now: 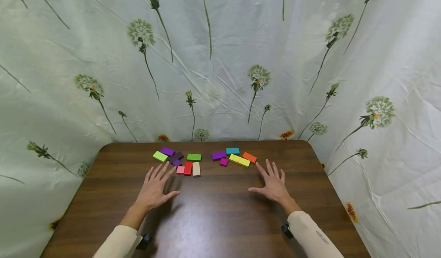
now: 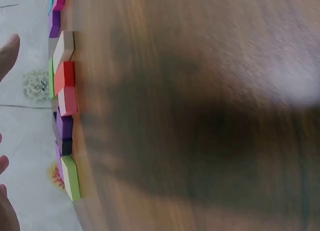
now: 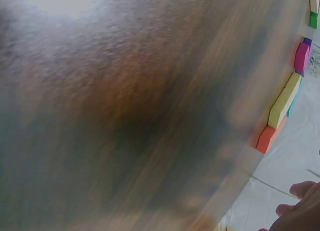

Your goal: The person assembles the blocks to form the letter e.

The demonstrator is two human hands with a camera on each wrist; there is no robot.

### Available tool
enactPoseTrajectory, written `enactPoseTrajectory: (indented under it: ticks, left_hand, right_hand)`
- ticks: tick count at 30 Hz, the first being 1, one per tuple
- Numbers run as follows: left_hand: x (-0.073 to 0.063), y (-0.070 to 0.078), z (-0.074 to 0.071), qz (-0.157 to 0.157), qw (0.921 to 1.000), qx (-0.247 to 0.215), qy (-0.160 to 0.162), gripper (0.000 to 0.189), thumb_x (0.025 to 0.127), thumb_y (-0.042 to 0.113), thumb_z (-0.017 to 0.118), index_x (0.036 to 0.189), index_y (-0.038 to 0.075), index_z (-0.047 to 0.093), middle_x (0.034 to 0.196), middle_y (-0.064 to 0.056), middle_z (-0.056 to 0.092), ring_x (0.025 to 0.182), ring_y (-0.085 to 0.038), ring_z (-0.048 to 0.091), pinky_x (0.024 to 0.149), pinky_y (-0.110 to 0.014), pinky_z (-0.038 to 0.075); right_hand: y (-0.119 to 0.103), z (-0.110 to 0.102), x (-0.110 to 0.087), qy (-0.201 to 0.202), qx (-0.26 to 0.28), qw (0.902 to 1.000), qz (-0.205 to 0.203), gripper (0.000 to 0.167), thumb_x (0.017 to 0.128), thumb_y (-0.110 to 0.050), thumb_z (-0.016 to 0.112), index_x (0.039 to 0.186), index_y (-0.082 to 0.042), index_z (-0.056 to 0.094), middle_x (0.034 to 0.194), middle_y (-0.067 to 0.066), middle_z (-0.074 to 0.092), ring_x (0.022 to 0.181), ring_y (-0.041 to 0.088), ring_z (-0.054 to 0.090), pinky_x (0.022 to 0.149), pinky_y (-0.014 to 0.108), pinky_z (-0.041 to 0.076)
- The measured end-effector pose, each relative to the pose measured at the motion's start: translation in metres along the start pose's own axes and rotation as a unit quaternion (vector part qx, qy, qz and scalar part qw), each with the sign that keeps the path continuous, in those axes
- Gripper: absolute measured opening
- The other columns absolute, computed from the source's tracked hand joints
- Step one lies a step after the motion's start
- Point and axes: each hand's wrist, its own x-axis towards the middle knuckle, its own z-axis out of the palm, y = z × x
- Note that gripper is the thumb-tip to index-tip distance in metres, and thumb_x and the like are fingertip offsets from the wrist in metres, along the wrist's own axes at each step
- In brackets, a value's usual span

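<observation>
Hovering above the brown table (image 1: 220, 219), fingers spread, the left hand (image 1: 154, 191) has the pink block (image 1: 180, 170) just right of its fingertips; the right hand (image 1: 274, 188), likewise splayed, has the orange block (image 1: 249, 157) just ahead, leftward.

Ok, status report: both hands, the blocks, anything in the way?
Left hand, right hand: spread, holding nothing. Colored blocks in two clusters, far side of table. No obstacle seen between hands and blocks.
</observation>
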Motion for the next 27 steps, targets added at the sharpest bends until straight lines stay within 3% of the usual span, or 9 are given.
enactPoseTrajectory:
  ticks: [4, 17, 27]
  left_hand:
    - [0.012, 0.004, 0.004, 0.017, 0.9997, -0.012, 0.011, 0.085, 0.072, 0.052, 0.075, 0.14, 0.01, 0.048, 0.149, -0.02, 0.037, 0.133, -0.042, 0.035, 0.108, -0.059, 0.019]
    - [0.048, 0.013, 0.021, 0.058, 0.9975, -0.041, 0.002, 0.077, 0.073, 0.044, 0.079, 0.137, 0.01, 0.052, 0.145, -0.02, 0.042, 0.131, -0.044, 0.038, 0.108, -0.058, 0.024]
    - [0.07, 0.017, 0.033, 0.064, 0.9962, -0.054, -0.024, 0.069, 0.076, 0.035, 0.079, 0.135, 0.01, 0.055, 0.141, -0.024, 0.045, 0.129, -0.044, 0.041, 0.11, -0.055, 0.022]
  right_hand:
    - [-0.002, 0.001, 0.009, -0.001, 0.004, 1.0, -0.001, 0.105, 0.069, -0.068, 0.071, 0.151, -0.016, 0.031, 0.157, 0.022, 0.016, 0.141, 0.046, 0.015, 0.105, 0.069, 0.012]
    - [-0.01, 0.008, 0.034, -0.002, 0.046, 0.9988, -0.014, 0.093, 0.074, -0.054, 0.076, 0.147, -0.012, 0.038, 0.153, 0.02, 0.027, 0.136, 0.043, 0.027, 0.105, 0.065, 0.02]
    - [-0.016, 0.011, 0.062, 0.019, 0.031, 0.9985, -0.042, 0.074, 0.075, -0.044, 0.079, 0.137, -0.013, 0.053, 0.136, 0.017, 0.047, 0.12, 0.039, 0.042, 0.099, 0.055, 0.03]
